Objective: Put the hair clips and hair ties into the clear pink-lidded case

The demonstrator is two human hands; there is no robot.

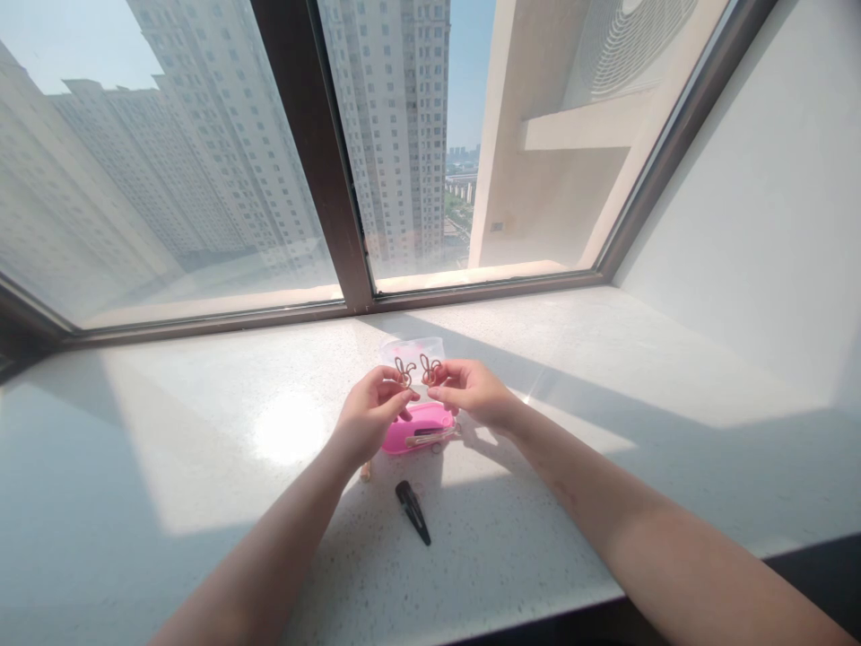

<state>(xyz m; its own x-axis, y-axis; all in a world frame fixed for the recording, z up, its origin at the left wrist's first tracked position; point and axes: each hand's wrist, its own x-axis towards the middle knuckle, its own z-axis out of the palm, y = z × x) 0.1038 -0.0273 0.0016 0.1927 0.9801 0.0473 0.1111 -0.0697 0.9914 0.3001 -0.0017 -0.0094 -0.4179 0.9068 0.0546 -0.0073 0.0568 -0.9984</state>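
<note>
My left hand (371,408) pinches a brown looped hair tie (404,370), its loops standing up like rabbit ears. A matching hair tie (429,369) is held between the fingers of my right hand (471,391), a small gap from the first. Below both hands lies an open pink case (404,436) with a clear lid (413,348) raised behind it. Slim light-coloured hairpins (430,438) rest across the case's front right edge. Nearer to me is a black snap hair clip (413,513), lying flat. A small gold-toned piece (365,471) lies beside my left wrist, partly hidden.
All this rests on a speckled white windowsill (221,467) with bright sun patches and shadows. A brown-framed window (336,161) rises behind it, with tall buildings outside. A white wall (753,224) bounds the right side. The sill's front edge drops to a dark area.
</note>
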